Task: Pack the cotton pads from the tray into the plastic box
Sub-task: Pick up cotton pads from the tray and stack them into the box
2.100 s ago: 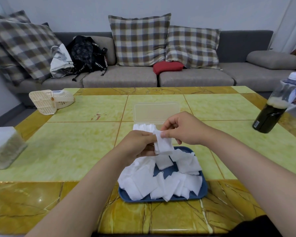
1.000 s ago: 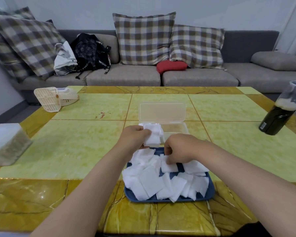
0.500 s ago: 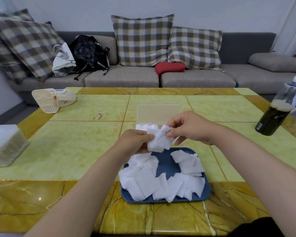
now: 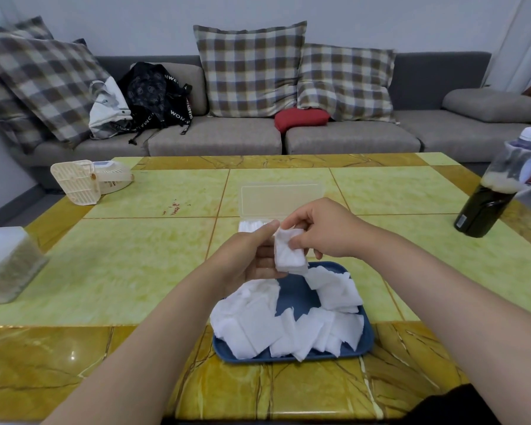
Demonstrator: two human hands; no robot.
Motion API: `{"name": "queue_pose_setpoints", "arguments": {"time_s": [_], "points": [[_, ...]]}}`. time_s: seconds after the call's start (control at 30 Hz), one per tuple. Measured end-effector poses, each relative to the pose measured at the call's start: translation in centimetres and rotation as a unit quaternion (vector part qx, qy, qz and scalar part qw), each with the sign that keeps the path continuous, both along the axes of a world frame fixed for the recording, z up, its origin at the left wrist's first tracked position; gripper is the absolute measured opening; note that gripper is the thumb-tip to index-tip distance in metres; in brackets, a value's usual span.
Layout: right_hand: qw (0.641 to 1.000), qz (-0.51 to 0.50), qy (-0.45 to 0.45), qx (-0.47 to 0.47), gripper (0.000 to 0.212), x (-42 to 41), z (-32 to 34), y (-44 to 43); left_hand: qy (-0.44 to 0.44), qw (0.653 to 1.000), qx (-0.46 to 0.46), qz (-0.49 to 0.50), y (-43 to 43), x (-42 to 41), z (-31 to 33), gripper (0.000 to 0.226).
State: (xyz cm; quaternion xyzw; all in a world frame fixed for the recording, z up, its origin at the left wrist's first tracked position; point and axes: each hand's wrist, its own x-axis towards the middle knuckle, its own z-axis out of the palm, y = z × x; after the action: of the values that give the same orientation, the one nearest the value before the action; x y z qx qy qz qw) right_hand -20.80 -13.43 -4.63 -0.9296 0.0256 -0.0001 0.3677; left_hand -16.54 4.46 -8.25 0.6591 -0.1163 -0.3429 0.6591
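A small stack of white cotton pads (image 4: 289, 252) hangs above the far edge of the blue tray (image 4: 292, 294). My left hand (image 4: 246, 256) cradles the stack from the left with the thumb up. My right hand (image 4: 322, 230) pinches its top from the right. Several loose pads (image 4: 258, 326) lie heaped in the tray. The clear plastic box (image 4: 281, 199) stands just beyond my hands with its lid upright; pads inside it (image 4: 249, 225) show at its left end, the rest is hidden by my hands.
A dark bottle (image 4: 491, 200) stands at the table's right edge. A cream plastic fan (image 4: 86, 180) lies at the far left, a white container (image 4: 6, 265) at the near left. A sofa with cushions and bags lies beyond the table.
My right hand dipped to the tray, brought a pad up to the stack in my left hand, and now both hands square the stack above the tray's far edge.
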Motion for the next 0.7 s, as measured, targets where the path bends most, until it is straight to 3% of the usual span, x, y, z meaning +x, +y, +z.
{"name": "queue_pose_setpoints", "arguments": {"time_s": [0.1,0.2,0.33,0.5,0.63,0.7], "points": [[0.999,-0.035,-0.016,-0.038,0.045,0.0,-0.1,0.1,-0.044,0.999,0.021,0.004,0.2,0.0,-0.2,0.03],[0.996,-0.085,0.011,-0.039,0.057,0.0,-0.3,0.2,-0.029,0.998,0.013,0.056,0.2,0.4,-0.5,0.02],[0.969,-0.11,0.148,0.164,0.044,-0.3,-0.1,0.5,0.002,0.997,-0.039,0.072,0.3,0.6,-0.2,0.02],[0.948,-0.088,0.125,0.278,0.018,0.2,-0.1,0.6,0.013,0.993,-0.077,0.084,-0.3,0.6,0.3,0.02],[0.967,-0.133,0.075,0.203,0.015,1.0,0.0,0.0,-0.117,0.986,0.009,0.118,-1.1,1.9,0.6,0.022],[0.971,-0.176,0.015,0.161,0.014,1.8,-0.1,-0.7,-0.228,0.956,0.088,0.161,-1.4,3.2,0.6,0.021]]}}
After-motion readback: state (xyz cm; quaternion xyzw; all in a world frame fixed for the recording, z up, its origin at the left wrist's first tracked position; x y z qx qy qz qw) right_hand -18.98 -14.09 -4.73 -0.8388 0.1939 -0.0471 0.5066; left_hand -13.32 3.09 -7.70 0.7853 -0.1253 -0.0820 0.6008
